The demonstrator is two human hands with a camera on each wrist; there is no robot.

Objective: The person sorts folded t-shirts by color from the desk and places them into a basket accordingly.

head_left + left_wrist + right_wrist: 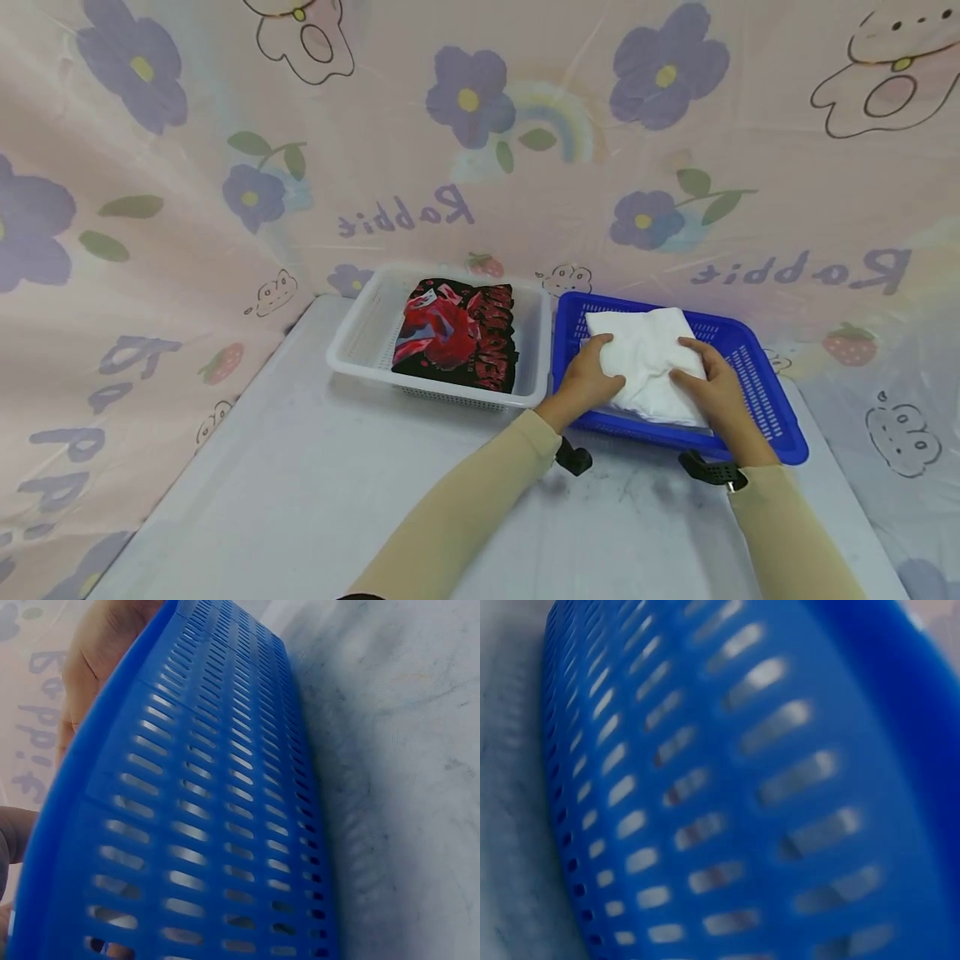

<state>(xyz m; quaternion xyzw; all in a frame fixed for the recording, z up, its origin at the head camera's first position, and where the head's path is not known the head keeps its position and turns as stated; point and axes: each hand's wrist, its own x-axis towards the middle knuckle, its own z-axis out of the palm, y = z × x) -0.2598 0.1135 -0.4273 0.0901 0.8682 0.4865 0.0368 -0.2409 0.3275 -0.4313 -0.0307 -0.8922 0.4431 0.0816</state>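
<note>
A folded white cloth (648, 358) lies in the blue basket (772, 417), its upper face creased near the middle. My left hand (585, 379) grips its left side, thumb on top and fingers along the edge. From the opposite side, my right hand (716, 392) holds it with the thumb on the cloth and the fingers at its far right corner. Both wrist views mostly show the slotted basket wall (202, 787), which hides most of the cloth; some fingers show past the rim in the left one.
Left of the blue basket stands a white basket (352, 358) holding a folded black garment (457, 333) with a red print. Both baskets sit on a white-covered table (285, 492), close to a patterned curtain (525, 200) behind. Black straps (712, 471) circle the wrists.
</note>
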